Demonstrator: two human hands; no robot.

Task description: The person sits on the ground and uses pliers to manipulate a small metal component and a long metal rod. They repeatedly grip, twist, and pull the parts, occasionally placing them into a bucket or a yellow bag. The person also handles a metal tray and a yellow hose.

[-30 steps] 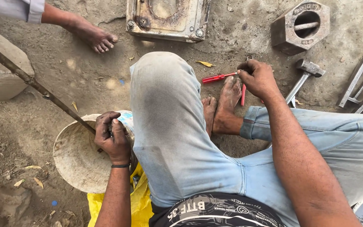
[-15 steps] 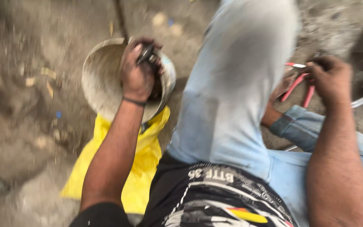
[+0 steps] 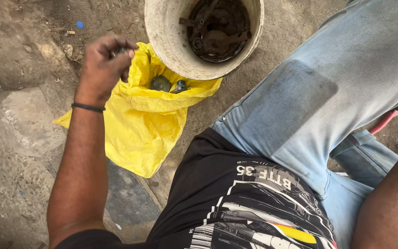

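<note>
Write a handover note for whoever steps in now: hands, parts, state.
Left hand: raised over the yellow bag, fingers closed on a small dark part; what kind is too small to tell.
Right hand: out of frame; only the forearm shows. A red handle pokes out by the knee.
Bucket: upright on the dirt, rusty metal parts inside, resting on the bag's edge.
Bag: open, two small round parts in its mouth.
Done and left: cannot tell from this view.

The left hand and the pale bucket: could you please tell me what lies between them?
In the head view, the upper edge of the yellow plastic bag lies between the left hand and the bucket.
</note>
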